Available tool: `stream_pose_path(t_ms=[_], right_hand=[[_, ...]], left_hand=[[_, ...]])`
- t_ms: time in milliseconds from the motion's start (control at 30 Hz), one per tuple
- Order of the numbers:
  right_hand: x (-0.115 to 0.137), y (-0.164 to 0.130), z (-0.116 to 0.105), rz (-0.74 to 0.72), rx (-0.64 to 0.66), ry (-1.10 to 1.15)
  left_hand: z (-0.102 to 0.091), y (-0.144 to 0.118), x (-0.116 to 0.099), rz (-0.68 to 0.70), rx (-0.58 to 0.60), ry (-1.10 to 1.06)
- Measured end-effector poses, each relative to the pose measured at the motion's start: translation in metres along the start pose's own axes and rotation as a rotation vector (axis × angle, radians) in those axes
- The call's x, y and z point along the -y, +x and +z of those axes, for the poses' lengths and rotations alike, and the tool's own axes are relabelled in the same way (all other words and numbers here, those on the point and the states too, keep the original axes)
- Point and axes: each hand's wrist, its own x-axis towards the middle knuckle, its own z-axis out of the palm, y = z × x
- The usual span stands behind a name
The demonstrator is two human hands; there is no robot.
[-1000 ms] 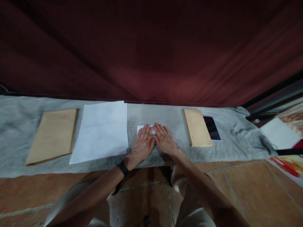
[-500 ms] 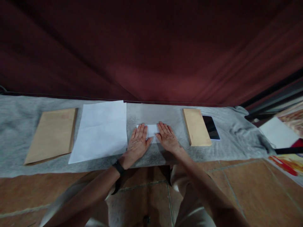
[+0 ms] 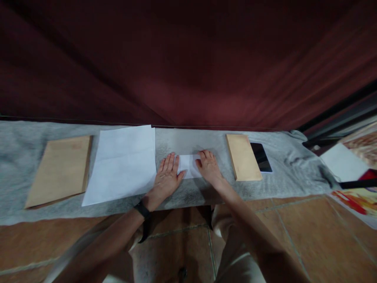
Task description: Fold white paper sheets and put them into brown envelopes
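A small folded piece of white paper lies flat on the grey cloth in front of me. My left hand rests palm down over its left end, fingers stretched and thumb spread toward the middle. At the right end, my right hand is palm down with fingers slightly bent and thumb apart, partly covering the paper. Left of my left hand lies a stack of large white sheets, close to the fingers.
A stack of brown envelopes lies at the far left of the grey cloth. To the right are a smaller stack of brown envelopes and a dark-screened device beside it. A dark red curtain hangs behind.
My left hand has slid a little left and my right hand has shifted slightly right, its fingers bending more. More of the small paper shows between them.
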Motion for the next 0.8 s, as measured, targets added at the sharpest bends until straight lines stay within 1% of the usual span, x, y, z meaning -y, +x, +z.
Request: stream_pose_path(t_ms=[133,267,367,433,567,667,733,800], right_hand=[[0.000,0.005,0.000,0.023,-0.031,0.031],[-0.006,0.012,0.001,0.043,-0.034,0.108],[-0.012,0.019,0.002,0.068,-0.012,0.226],[-0.017,0.023,0.002,0.115,0.030,0.386],[-0.025,0.027,0.000,0.300,0.157,0.847],[-0.027,0.025,-0.006,0.395,0.174,1.164],[-0.028,0.021,-0.011,0.413,0.186,1.300],[-0.027,0.016,-0.015,0.433,0.215,1.391]], left_hand=[[-0.001,0.001,0.002,0.023,0.004,-0.020],[-0.004,0.001,0.003,0.041,0.020,-0.025],[-0.007,0.000,0.003,0.047,0.034,-0.043],[-0.009,0.001,0.004,0.043,0.039,-0.076],[-0.014,0.004,0.007,-0.007,0.020,-0.224],[-0.017,0.011,0.012,-0.077,-0.053,-0.448],[-0.016,0.017,0.017,-0.148,-0.104,-0.639],[-0.013,0.023,0.023,-0.243,-0.150,-0.813]])
